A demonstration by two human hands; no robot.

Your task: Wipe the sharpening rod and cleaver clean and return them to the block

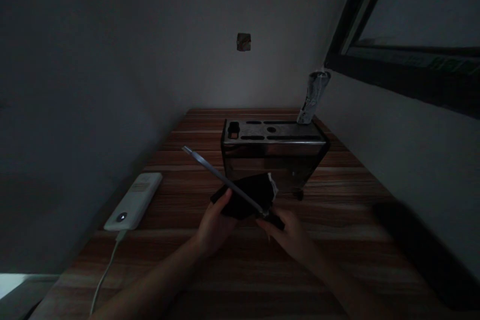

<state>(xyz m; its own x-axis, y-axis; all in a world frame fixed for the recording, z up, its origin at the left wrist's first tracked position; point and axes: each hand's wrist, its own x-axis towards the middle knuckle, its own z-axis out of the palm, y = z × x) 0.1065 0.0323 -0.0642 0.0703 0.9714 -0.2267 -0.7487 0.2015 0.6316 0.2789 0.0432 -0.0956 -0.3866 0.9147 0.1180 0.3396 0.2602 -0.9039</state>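
Observation:
In the middle of the head view, my left hand (215, 225) grips a folded black cloth (255, 187) with a frayed whitish edge. My right hand (290, 232) is closed around the black handle of a long thin grey rod, which looks like a sharpening steel (213, 170). The rod slants up to the left across the front of the cloth, its tip free in the air. Just behind both hands stands a metal knife block (277, 150) with slots and holes in its top. Dim light hides the finer details of the grip.
A white power bank (135, 200) with a cable (103, 275) lies on the left of the wood-grain table (180, 280). A clear-wrapped bundle (313, 97) stands at the knife block's right rear. Along the right edge is a long dark object (420, 250). Walls enclose the table.

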